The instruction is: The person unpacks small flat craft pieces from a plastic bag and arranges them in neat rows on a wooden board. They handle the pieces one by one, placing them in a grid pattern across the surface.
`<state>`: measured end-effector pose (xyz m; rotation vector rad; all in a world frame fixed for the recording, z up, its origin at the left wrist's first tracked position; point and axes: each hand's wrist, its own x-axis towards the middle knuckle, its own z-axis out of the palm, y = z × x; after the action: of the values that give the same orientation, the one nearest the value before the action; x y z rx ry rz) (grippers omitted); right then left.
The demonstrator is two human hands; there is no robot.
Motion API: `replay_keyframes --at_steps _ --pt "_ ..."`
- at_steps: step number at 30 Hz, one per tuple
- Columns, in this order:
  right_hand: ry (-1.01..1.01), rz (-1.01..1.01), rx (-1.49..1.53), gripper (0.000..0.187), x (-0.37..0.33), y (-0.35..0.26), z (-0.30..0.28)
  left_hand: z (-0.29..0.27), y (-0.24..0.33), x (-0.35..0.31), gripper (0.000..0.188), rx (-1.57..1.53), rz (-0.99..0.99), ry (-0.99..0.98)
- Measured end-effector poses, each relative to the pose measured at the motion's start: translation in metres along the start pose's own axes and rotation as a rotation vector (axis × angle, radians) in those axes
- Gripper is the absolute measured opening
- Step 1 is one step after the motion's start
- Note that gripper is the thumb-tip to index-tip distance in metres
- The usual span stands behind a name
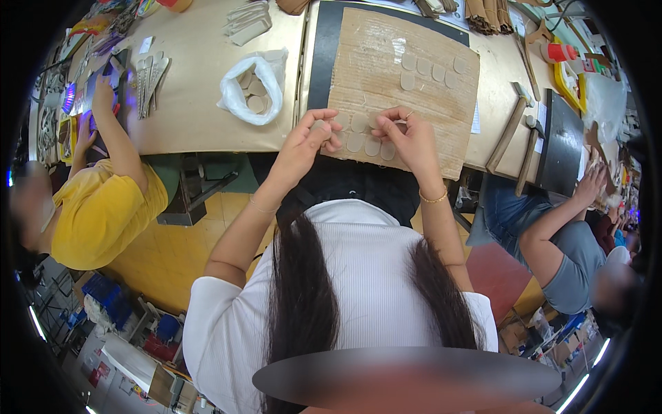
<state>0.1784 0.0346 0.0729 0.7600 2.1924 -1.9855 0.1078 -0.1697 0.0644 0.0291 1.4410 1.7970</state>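
Observation:
A brown cardboard sheet [386,62] lies on the table in front of me, with several small beige round pads on it, near its front edge [363,141] and near its top right [431,71]. My left hand [307,141] pinches one small beige pad [318,126] over the sheet's front left corner. My right hand [410,138] rests its fingertips on the pads at the sheet's front edge, fingers bent. The two hands are close together.
A white plastic bag [255,86] with more pads stands to the left. A person in yellow [103,207] works at the left, another in grey [572,255] at the right. Two hammers [514,131] and a black board [562,148] lie to the right.

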Motion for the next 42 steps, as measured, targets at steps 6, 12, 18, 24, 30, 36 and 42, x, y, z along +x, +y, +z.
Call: replay_keyframes --at_steps 6,12,18,24,30,36,42 --pt "0.034 0.010 -0.240 0.018 -0.001 -0.003 -0.002 -0.005 0.002 -0.002 0.037 -0.047 -0.016 -0.070" --pt "0.092 -0.078 -0.502 0.018 -0.001 -0.004 0.001 -0.004 0.005 -0.002 0.036 -0.029 -0.054 -0.007" --pt "0.168 -0.331 -0.723 0.014 -0.002 0.000 0.005 -0.003 0.002 -0.001 0.029 0.010 -0.018 0.003" --pt "0.016 -0.420 -0.478 0.017 -0.009 -0.010 0.009 -0.001 -0.003 -0.001 0.034 0.080 0.035 -0.021" --pt "0.039 -0.443 -0.289 0.025 -0.022 -0.013 0.028 0.007 -0.004 -0.004 0.035 -0.049 0.037 -0.087" --pt "0.115 -0.493 -0.203 0.022 -0.032 -0.015 0.029 0.007 -0.002 -0.006 0.039 -0.298 0.009 -0.189" --pt "0.165 -0.612 -0.232 0.013 -0.030 -0.009 0.031 0.005 -0.004 -0.004 0.026 -0.378 -0.027 -0.212"
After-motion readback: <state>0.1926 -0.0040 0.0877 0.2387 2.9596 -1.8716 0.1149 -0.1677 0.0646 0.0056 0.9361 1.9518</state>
